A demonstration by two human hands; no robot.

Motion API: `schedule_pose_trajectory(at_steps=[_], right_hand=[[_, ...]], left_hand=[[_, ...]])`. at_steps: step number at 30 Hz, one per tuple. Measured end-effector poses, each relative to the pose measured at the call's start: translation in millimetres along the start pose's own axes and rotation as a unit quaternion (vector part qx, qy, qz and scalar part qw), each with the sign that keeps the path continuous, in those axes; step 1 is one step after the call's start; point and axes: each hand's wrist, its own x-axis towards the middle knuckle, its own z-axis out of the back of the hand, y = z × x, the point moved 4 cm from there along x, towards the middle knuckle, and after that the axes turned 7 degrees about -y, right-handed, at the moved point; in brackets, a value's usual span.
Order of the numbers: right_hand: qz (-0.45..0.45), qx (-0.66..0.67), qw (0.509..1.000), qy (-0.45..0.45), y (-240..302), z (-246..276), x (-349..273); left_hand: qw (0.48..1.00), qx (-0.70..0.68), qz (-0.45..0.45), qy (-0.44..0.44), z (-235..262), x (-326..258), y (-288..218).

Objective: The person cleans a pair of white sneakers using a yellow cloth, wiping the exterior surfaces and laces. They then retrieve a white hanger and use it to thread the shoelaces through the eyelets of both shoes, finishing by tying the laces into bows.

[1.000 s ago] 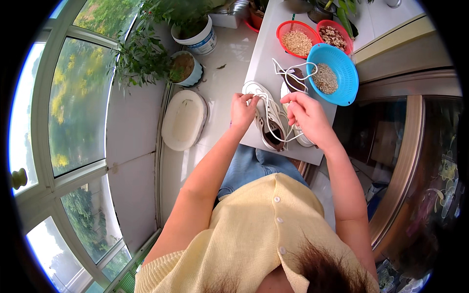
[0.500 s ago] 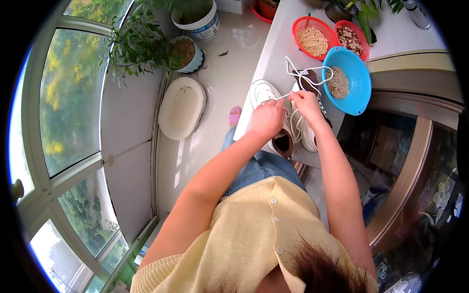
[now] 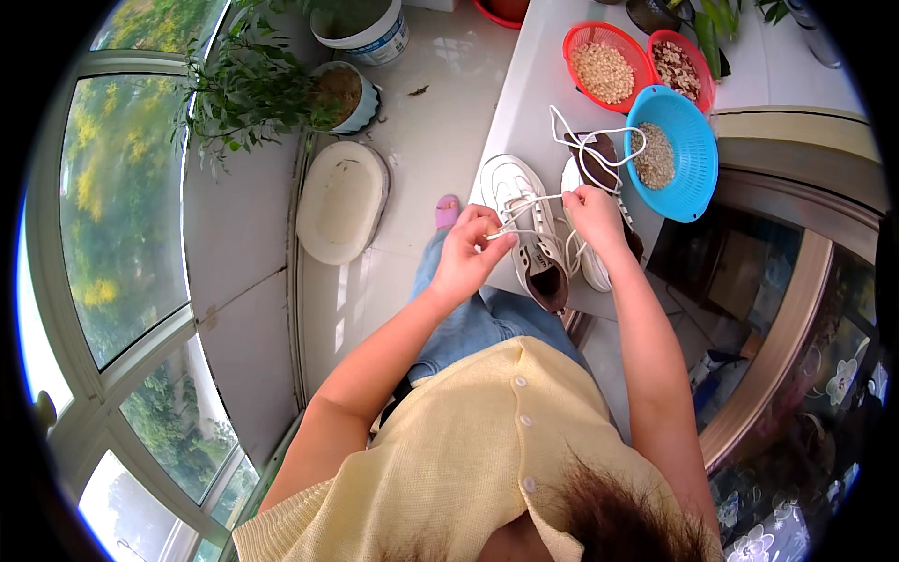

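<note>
Two white and brown sneakers stand side by side on the white ledge, openings toward me. Over the left sneaker (image 3: 510, 174), my left hand (image 3: 471, 251) pinches a white shoelace (image 3: 527, 199) beside the lacing. My right hand (image 3: 596, 221), between the two shoes, has thumb and finger closed on the lace stretched across from the left sneaker. The right sneaker (image 3: 594, 161) lies partly behind my right hand and wrist, with its brown tongue showing. Loose loops of its lace spread over its upper part and reach the blue basket.
A blue basket (image 3: 694, 155) of pale grains stands right of the shoes. Behind it are a red basket (image 3: 574, 49) of light kernels and another red basket (image 3: 703, 67) of mixed pieces. The ledge's left edge drops to the floor, with an oval basin (image 3: 381, 201) and potted plant (image 3: 359, 110).
My left hand has moved left and toward me, off the sneaker's front, drawing a lace with it. The left sneaker's lacing is now uncovered. My right hand has shifted slightly toward me.
</note>
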Motion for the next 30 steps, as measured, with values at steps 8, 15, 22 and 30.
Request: schedule_pose_trajectory(at_steps=[8, 15, 22, 30], right_hand=[[0.032, -0.071, 0.997, -0.011, 3, -1, -11], [0.075, -0.019, 0.996, -0.046, 6, -6, -19], [0.046, 0.336, 0.941, -0.016, -17, -6, -22], [0.046, 0.288, 0.95, 0.114, 15, 7, -20]], left_hand=[[0.769, -0.564, 0.208, -0.217, 143, -28, 44], [0.685, -0.458, 0.368, -0.431, 187, -67, 140], [0.815, -0.091, 0.423, -0.387, 103, -41, 104], [0.927, 0.34, -0.021, -0.16, -42, 19, -5]])
